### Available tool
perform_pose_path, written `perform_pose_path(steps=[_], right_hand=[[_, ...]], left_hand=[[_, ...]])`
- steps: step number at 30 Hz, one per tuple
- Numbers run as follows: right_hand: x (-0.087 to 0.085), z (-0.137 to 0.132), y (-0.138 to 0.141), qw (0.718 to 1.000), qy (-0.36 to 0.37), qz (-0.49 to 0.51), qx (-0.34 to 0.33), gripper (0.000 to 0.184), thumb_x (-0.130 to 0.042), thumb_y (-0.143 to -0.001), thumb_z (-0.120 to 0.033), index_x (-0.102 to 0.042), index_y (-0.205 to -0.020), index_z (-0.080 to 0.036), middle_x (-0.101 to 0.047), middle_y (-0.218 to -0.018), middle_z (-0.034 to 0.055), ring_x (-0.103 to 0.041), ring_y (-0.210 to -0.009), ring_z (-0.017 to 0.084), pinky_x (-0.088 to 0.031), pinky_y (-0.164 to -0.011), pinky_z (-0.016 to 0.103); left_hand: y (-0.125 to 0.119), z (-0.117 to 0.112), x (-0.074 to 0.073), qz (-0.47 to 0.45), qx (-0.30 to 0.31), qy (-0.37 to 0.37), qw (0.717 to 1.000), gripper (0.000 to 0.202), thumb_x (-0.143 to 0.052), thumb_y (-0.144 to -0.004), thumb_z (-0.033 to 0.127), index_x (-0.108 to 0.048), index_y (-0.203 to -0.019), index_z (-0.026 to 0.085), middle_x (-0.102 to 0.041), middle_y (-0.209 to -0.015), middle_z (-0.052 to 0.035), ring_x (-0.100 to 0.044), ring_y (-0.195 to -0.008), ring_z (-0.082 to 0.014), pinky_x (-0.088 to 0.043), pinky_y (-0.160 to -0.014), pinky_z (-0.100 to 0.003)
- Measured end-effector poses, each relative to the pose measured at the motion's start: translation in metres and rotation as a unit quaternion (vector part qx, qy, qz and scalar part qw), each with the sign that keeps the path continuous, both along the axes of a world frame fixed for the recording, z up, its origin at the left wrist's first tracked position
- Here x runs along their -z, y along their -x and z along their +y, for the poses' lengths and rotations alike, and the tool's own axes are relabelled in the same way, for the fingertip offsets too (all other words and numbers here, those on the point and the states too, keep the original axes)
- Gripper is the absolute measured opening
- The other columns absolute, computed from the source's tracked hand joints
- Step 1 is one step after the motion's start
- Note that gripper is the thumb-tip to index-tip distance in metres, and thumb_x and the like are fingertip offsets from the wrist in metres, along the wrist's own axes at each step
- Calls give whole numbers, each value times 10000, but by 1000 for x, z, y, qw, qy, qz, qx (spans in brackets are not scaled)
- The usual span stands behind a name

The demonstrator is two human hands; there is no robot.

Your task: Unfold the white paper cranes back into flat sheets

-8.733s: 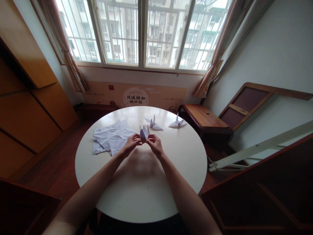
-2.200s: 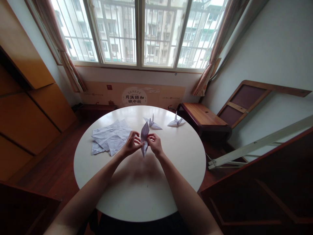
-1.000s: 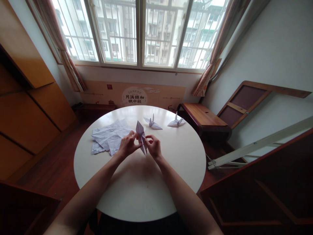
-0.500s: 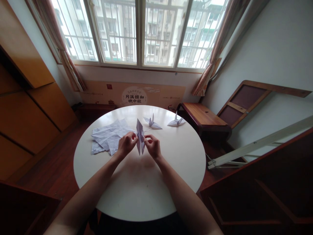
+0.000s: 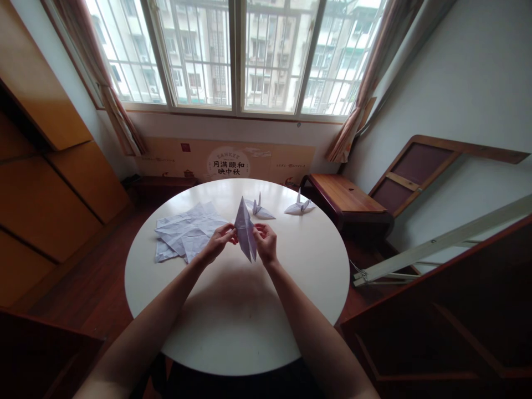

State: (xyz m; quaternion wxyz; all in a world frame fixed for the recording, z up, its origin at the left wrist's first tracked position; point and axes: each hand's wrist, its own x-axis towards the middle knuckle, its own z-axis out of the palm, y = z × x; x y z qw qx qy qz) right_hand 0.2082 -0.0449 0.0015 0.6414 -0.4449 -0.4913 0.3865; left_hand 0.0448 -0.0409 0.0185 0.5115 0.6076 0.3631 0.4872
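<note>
I hold a folded white paper piece (image 5: 245, 230), a long diamond shape standing on end, above the round white table (image 5: 236, 321). My left hand (image 5: 218, 244) pinches its left edge. My right hand (image 5: 266, 244) grips its right side with curled fingers. Both hands are closed on the paper. Two finished paper cranes (image 5: 260, 209) (image 5: 299, 207) sit on the table beyond my hands.
A heap of creased white paper sheets (image 5: 187, 233) lies left of my hands. A wooden bench (image 5: 344, 202) stands at the right past the table. Wooden cabinets (image 5: 45, 183) line the left wall, and a barred window (image 5: 236, 55) fills the far wall.
Over the earlier frames the paper went from a short squat form to a tall narrow diamond. In the last half second it opened wider and my hands rose a little.
</note>
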Motion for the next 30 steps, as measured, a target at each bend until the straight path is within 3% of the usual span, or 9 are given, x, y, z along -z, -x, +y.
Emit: perform_pose_path(steps=[4,12,15,24,27,30], right_hand=[[2,4,-1,997,31,69,-13,358,-640,-744,-495,-625,-869,-159,-681,-760,54,-633,-683,169,-514,-604,275],[3,9,-1,983,72,155,-65,430,-681,-689,-580,-586,-835,-187,-657,-722,28,-589,-599,135,-487,-542,252],[1,7,-1,982,66,153,-86,423,-655,-718,-592,-569,-837,-196,-647,-720,22,-593,-606,138,-496,-551,259],[2,4,1,972,96,146,-156,427,-643,-735,-610,-552,-811,-200,-656,-729,36,-619,-628,167,-513,-568,290],[5,6,0,982,109,108,-112,371,-630,-755,-542,-536,-871,-202,-632,-726,18,-608,-619,152,-503,-570,278],[7,7,-2,997,68,26,2,348,-648,-749,-410,-519,-995,-200,-613,-783,11,-598,-647,146,-507,-608,281]], left_hand=[[1,0,0,2,21,2,1000,333,-659,-773,487,-615,-797,158,-575,-684,-16,-568,-644,-139,-518,-640,-294],[2,1,0,-57,-12,11,998,306,-710,-724,454,-653,-776,158,-550,-957,-57,-585,-823,-164,-538,-681,-285],[2,3,2,-79,-8,40,996,298,-721,-717,436,-618,-753,159,-571,-939,-54,-592,-849,-174,-535,-709,-298],[4,0,1,-106,80,115,985,315,-695,-760,466,-584,-792,173,-653,-841,-74,-656,-820,-225,-548,-694,-359],[3,1,4,-79,42,54,995,290,-695,-765,445,-617,-777,166,-636,-848,-60,-648,-807,-202,-553,-702,-350],[3,4,8,15,-82,-79,993,264,-684,-774,418,-650,-741,159,-583,-928,-61,-614,-813,-171,-546,-685,-307]])
